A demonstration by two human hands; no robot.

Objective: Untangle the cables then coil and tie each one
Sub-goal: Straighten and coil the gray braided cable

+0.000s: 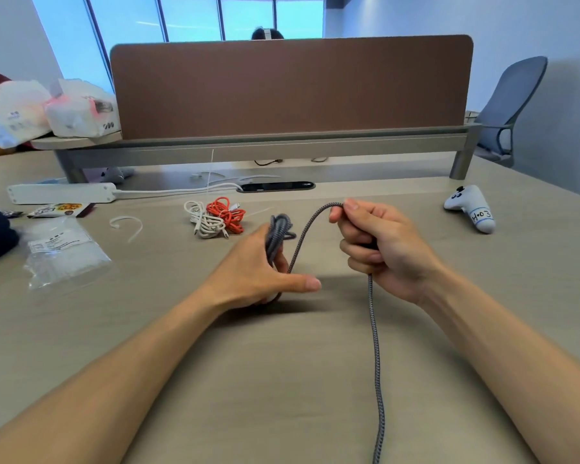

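A grey braided cable [375, 343] runs from the near table edge up through my right hand [379, 249], arcs over and drops to a small bundle of loops [277, 234] held in my left hand [258, 272]. My right hand pinches the cable at the top of the arc between thumb and forefinger, its other fingers curled round the strand. My left hand grips the grey loops, thumb stretched out to the right. Behind them a red cable [226, 214] and a white cable [203, 222] lie tangled together on the table.
A clear bag of zip ties [64, 252] and a loose white zip tie [128, 224] lie at the left. A white power strip [61, 193] sits further back, a white controller [471, 207] at the right. A brown divider [292, 85] bounds the desk's far side.
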